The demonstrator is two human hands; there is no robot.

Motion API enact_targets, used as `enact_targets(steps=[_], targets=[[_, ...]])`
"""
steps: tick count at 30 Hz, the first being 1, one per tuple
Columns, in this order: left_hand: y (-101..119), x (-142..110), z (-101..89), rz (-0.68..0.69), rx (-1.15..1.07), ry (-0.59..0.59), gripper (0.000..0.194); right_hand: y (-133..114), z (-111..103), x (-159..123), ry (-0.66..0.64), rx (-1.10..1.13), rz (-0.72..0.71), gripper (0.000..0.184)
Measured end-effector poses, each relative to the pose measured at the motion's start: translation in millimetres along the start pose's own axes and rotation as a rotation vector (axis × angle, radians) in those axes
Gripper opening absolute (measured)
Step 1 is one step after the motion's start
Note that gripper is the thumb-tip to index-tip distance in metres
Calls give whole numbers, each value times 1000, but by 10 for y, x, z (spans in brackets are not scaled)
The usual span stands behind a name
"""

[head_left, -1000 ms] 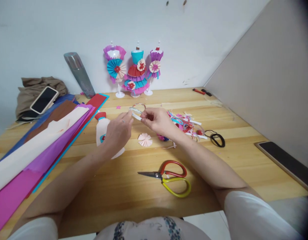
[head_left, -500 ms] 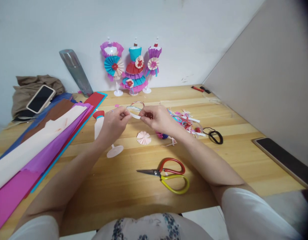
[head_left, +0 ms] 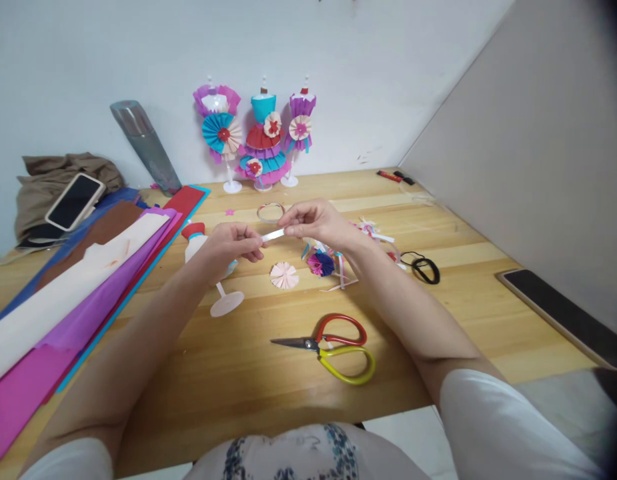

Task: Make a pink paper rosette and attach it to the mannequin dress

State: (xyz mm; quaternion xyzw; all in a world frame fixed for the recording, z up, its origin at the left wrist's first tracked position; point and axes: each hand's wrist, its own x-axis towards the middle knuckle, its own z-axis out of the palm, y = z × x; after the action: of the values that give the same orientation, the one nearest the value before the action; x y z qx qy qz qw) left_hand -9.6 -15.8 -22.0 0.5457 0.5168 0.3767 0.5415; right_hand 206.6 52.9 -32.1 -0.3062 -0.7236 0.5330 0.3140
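Note:
A short, narrow white strip (head_left: 273, 235), like a piece of tape, is stretched between my two hands above the middle of the table. My left hand (head_left: 235, 244) pinches its left end, and my right hand (head_left: 313, 223) pinches the other end between thumb and fingers. Below the strip lies a pale pink pleated paper rosette (head_left: 284, 275). To its right is a pink and dark blue rosette (head_left: 321, 264). A small white dress form (head_left: 227, 304) with a red and blue top lies tilted on the table, partly behind my left hand.
Scissors (head_left: 333, 343) with red and yellow handles lie nearby. Coloured paper sheets (head_left: 103, 260) cover the left side. Three decorated dress forms (head_left: 263, 137) stand at the wall beside a bottle (head_left: 147, 147). A ring (head_left: 271, 213), paper scraps (head_left: 371, 230), black band (head_left: 425, 269) and phone (head_left: 563, 317) are around.
My right hand has risen slightly, and the white strip now shows straight and tilted upward to the right. More of the dark blue rosette is visible. The view has shifted a little.

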Motion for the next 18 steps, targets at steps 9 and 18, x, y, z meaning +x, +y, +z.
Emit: enact_targets(steps=[9,18], targets=[[-93,76,-121,-48,-197,125,14,9,-274,-348,-93,-22,97,24],[-31,135,-106,-117,-281,135,17,-196,379,-1389,-625,-985,134,43]])
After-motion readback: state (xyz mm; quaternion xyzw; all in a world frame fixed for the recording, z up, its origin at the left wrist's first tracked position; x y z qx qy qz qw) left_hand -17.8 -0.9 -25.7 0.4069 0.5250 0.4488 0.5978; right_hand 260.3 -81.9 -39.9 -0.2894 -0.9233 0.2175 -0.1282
